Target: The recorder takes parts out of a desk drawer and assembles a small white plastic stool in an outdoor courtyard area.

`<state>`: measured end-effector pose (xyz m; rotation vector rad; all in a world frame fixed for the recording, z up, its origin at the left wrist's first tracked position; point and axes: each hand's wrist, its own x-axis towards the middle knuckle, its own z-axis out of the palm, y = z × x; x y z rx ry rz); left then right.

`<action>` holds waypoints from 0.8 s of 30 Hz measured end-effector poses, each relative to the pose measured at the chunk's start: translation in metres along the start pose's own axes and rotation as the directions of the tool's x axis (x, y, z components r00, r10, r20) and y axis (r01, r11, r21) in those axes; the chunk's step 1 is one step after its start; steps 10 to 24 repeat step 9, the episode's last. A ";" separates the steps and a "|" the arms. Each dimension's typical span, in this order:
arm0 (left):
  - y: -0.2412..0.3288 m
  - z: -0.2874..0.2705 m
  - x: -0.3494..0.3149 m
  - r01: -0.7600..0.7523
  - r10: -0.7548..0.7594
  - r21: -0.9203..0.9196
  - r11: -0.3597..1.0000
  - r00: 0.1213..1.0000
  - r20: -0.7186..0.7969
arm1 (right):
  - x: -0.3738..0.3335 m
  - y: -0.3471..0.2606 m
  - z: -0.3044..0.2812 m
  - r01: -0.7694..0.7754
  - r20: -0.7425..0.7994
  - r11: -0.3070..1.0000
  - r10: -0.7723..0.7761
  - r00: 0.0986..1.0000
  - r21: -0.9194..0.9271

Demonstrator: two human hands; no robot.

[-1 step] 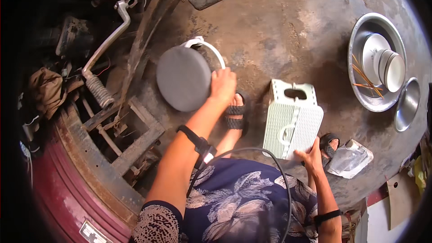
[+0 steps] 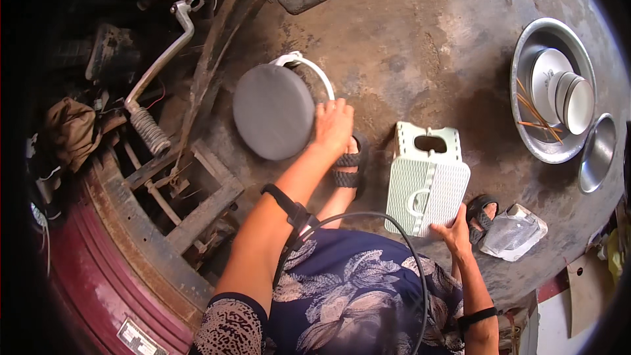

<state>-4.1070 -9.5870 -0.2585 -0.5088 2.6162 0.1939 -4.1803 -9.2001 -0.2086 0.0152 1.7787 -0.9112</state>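
My left hand [image 2: 334, 126] is closed around the white curved rail [image 2: 319, 73] of a round stool with a grey padded seat [image 2: 274, 112]. The seat is tipped to face me, and it hides most of the frame beneath. To the right, a pale green plastic folding step stool [image 2: 428, 197] with a ribbed top is in my right hand [image 2: 455, 229]. My thumb lies on the near right corner of its top, while the other fingers are hidden behind the edge. An oval hand hole shows in the step stool's far side.
On the right, a large metal basin [image 2: 540, 148] holds bowls [image 2: 578, 106] and chopsticks, with a smaller metal bowl [image 2: 597, 154] beside it. A clear plastic package [image 2: 514, 233] lies by my right sandal [image 2: 483, 215]. Rusty machine framing [image 2: 204, 223] and a crank handle [image 2: 164, 59] fill the left.
The step stool has tilted slightly and shifted a little toward me in my right hand. My left hand keeps its grip on the round stool's rail, and the whole view has shifted slightly.
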 end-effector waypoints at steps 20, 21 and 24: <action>0.073 -0.002 -0.075 0.013 0.089 -0.284 0.959 0.936 0.342 | -0.017 0.016 0.024 -0.072 0.082 0.944 0.104 0.991 -0.321; 0.073 -0.002 -0.075 0.013 0.089 -0.284 0.959 0.936 0.342 | -0.017 0.016 0.024 -0.072 0.082 0.944 0.104 0.991 -0.321; 0.073 -0.002 -0.075 0.013 0.089 -0.284 0.959 0.936 0.342 | -0.017 0.016 0.024 -0.072 0.082 0.944 0.104 0.991 -0.321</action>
